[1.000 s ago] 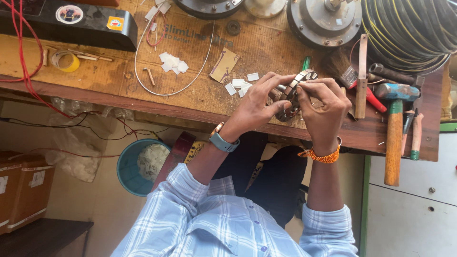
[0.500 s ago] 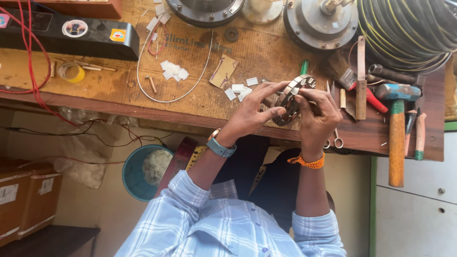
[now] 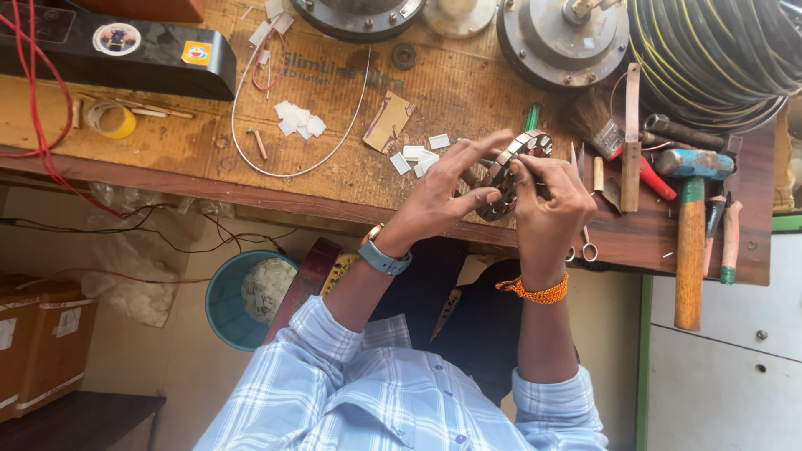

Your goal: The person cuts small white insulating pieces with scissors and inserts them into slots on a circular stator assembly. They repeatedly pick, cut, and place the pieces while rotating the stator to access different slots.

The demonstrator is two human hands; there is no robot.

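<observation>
Both of my hands hold a round metal stator ring [image 3: 508, 167] with slots around its rim, just above the front edge of the wooden workbench [image 3: 192, 159]. My left hand [image 3: 441, 199], with a blue watch on the wrist, grips the ring's left side with the fingers spread over it. My right hand [image 3: 547, 205], with an orange bracelet on the wrist, pinches the ring's right side, thumb and forefinger on the rim. Small white paper slips [image 3: 416, 159] lie on the bench just left of the ring.
A hammer [image 3: 689, 238], a brush [image 3: 595, 121], screwdrivers [image 3: 728, 238] and scissors [image 3: 585, 246] lie to the right. Motor housings [image 3: 560, 38] and a cable coil [image 3: 718, 42] sit behind. At the left are a black box [image 3: 117, 46], a yellow tape roll [image 3: 113, 119] and a wire loop [image 3: 334, 150]. A blue bucket [image 3: 224, 301] stands below.
The ring has tilted more upright between my hands, and my left fingers have spread wider over it. The hands stay at the same spot on the bench edge.
</observation>
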